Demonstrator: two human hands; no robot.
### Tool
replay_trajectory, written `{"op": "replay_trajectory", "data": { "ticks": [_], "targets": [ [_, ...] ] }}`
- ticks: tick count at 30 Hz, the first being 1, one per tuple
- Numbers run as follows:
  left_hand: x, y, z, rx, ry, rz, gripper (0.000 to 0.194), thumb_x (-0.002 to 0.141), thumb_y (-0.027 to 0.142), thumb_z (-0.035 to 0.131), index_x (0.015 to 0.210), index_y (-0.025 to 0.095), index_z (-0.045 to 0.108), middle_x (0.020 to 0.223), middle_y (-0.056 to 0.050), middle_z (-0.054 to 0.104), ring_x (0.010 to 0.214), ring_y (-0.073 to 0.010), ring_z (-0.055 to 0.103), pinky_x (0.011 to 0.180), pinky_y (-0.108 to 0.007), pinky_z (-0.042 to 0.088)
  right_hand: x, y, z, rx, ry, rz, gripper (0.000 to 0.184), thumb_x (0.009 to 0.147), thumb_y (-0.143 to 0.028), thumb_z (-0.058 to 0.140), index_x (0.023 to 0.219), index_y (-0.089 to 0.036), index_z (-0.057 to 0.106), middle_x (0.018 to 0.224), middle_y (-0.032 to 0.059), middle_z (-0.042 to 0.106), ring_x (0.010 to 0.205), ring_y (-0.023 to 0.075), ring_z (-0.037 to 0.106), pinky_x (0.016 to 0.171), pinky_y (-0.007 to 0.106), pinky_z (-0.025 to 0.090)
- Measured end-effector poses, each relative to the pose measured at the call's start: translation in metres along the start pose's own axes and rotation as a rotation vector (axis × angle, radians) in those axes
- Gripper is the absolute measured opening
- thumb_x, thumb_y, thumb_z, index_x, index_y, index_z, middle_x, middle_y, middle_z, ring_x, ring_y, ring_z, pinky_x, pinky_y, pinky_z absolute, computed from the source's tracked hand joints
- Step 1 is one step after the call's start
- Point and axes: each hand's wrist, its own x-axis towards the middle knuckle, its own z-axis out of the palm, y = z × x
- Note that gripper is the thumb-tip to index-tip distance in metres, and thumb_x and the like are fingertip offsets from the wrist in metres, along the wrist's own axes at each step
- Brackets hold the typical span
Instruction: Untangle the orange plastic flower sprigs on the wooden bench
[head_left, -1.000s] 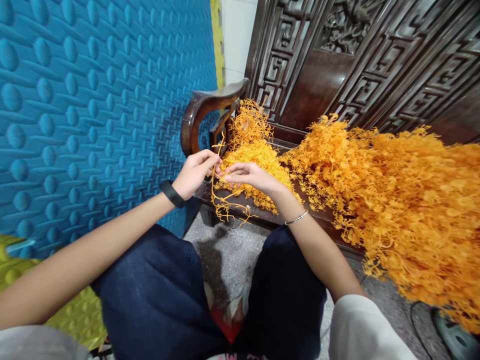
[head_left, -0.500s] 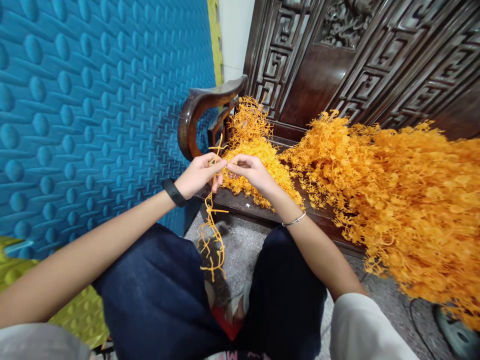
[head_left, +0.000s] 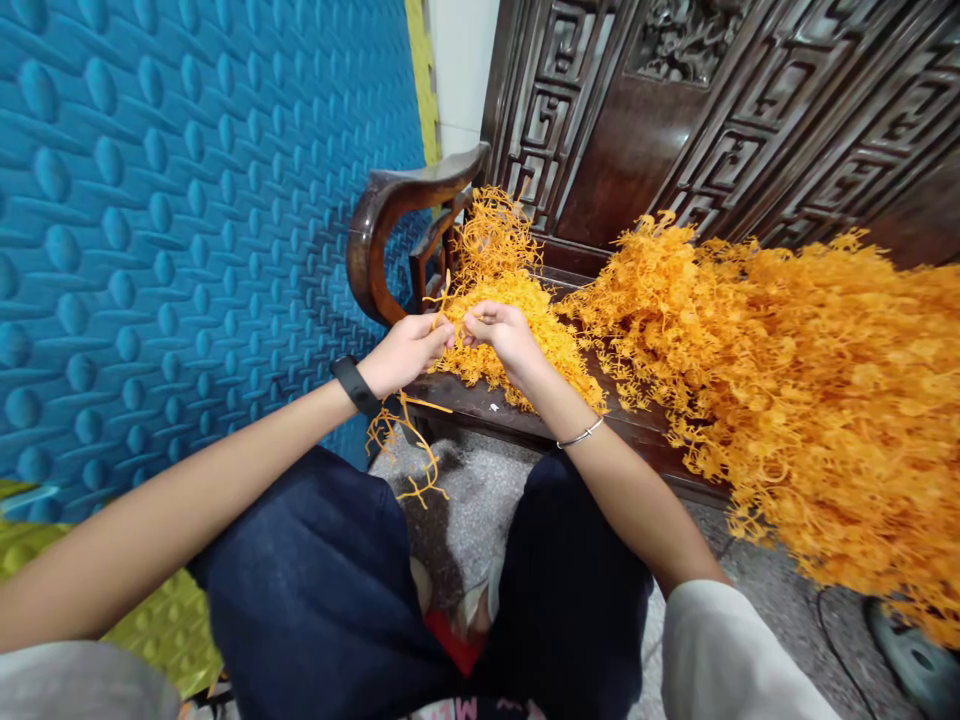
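My left hand (head_left: 407,350) is closed on a thin orange plastic strand (head_left: 433,462) with short side prongs. One end sticks up above the fingers, and the rest dangles below the wrist in a loose loop. Close beside it, my right hand (head_left: 508,340) has thumb and fingers pinched together, with a bit of orange plastic showing at the tips. Whether that piece belongs to the same strand I cannot tell. Just behind both hands lies a pile of small yellow-orange plastic pieces (head_left: 536,345), with a looser heap of orange strands (head_left: 495,235) at its back.
A dark wooden bench seat (head_left: 480,402) runs under the piles, with a curved armrest (head_left: 364,235) at left and a carved back (head_left: 630,150). A large orange plastic mass (head_left: 825,400) spills over at right. Blue textured mats (head_left: 187,250) stand at left.
My hands have drawn slightly apart, and the fingers of my left hand have curled in. The dangling strand has swung left and its lower end sits higher.
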Motion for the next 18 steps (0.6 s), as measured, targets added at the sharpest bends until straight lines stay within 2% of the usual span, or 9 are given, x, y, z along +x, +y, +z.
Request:
{"op": "replay_trajectory", "data": {
  "ticks": [4,6,8,10,11,12,13,15,18],
  "targets": [
    [0.003,0.003,0.006,-0.001,0.057,0.04,0.025,0.087,0.015,0.045,0.062,0.016,0.045,0.044,0.01,0.027,0.034,-0.0019,0.021,0.035,-0.016,0.014,0.0,0.001,0.011,0.061,0.152,-0.01,0.023,0.074,-0.007,0.055,0.054,-0.017,0.05,0.048,-0.0047,0.052,0.05,0.0071,0.048,0.056,0.021,0.038],
    [0.002,0.002,0.009,0.003,0.085,0.053,0.025,0.087,0.016,0.045,0.061,0.016,0.045,0.043,0.009,0.027,0.034,-0.0024,0.021,0.035,-0.016,0.015,0.006,0.004,0.009,0.08,0.226,-0.024,0.021,0.073,-0.008,0.054,0.055,-0.017,0.05,0.05,-0.0051,0.052,0.05,0.0069,0.048,0.054,0.021,0.037],
    [-0.005,0.001,0.012,0.015,0.082,0.047,0.026,0.086,0.017,0.046,0.06,0.016,0.045,0.043,0.009,0.028,0.034,-0.0027,0.022,0.035,-0.017,0.015,0.017,0.006,-0.006,0.102,0.41,-0.01,0.021,0.073,-0.006,0.05,0.055,-0.017,0.047,0.05,-0.0056,0.049,0.048,0.0065,0.045,0.051,0.021,0.036],
    [-0.014,0.0,0.013,0.014,0.043,0.045,0.025,0.085,0.019,0.048,0.06,0.016,0.046,0.044,0.008,0.03,0.035,-0.0026,0.022,0.035,-0.017,0.015,0.029,0.003,-0.034,0.131,0.712,0.021,0.025,0.074,-0.005,0.045,0.054,-0.019,0.04,0.049,-0.0067,0.043,0.044,0.0058,0.039,0.047,0.02,0.033],
    [-0.018,0.0,0.012,0.002,0.018,0.042,0.023,0.084,0.02,0.049,0.061,0.016,0.047,0.045,0.008,0.03,0.035,-0.0026,0.023,0.036,-0.017,0.015,0.034,0.0,-0.05,0.13,0.804,0.011,0.025,0.076,-0.007,0.045,0.055,-0.019,0.039,0.049,-0.0068,0.042,0.044,0.0057,0.04,0.047,0.019,0.032],
    [-0.021,0.0,0.011,-0.014,0.003,0.033,0.022,0.084,0.021,0.049,0.063,0.016,0.048,0.045,0.008,0.031,0.035,-0.0026,0.023,0.036,-0.017,0.015,0.038,-0.004,-0.066,0.108,0.845,-0.092,0.021,0.079,-0.012,0.046,0.059,-0.019,0.042,0.053,-0.0061,0.046,0.047,0.006,0.043,0.047,0.019,0.033],
    [-0.023,0.0,0.01,-0.021,-0.002,0.024,0.021,0.084,0.021,0.049,0.064,0.016,0.048,0.045,0.008,0.032,0.035,-0.0028,0.024,0.036,-0.017,0.016,0.04,-0.007,-0.081,0.073,0.848,-0.175,0.017,0.079,-0.016,0.049,0.062,-0.018,0.045,0.057,-0.0057,0.048,0.049,0.0059,0.045,0.047,0.019,0.033],
    [-0.024,0.0,0.006,-0.01,0.009,0.018,0.019,0.084,0.021,0.048,0.066,0.016,0.049,0.044,0.007,0.036,0.034,-0.0039,0.029,0.036,-0.017,0.021,0.039,-0.012,-0.103,-0.008,0.767,-0.256,0.009,0.076,-0.02,0.055,0.068,-0.017,0.053,0.062,-0.0048,0.052,0.051,0.0054,0.046,0.048,0.019,0.033],
    [-0.023,0.0,0.002,0.046,0.009,0.041,0.018,0.085,0.021,0.047,0.07,0.015,0.051,0.049,0.005,0.047,0.04,-0.006,0.043,0.042,-0.018,0.035,0.036,-0.01,-0.12,-0.115,0.597,-0.189,0.008,0.069,-0.021,0.063,0.073,-0.015,0.061,0.066,-0.0032,0.057,0.051,0.0052,0.046,0.048,0.02,0.033]
  ]
}}
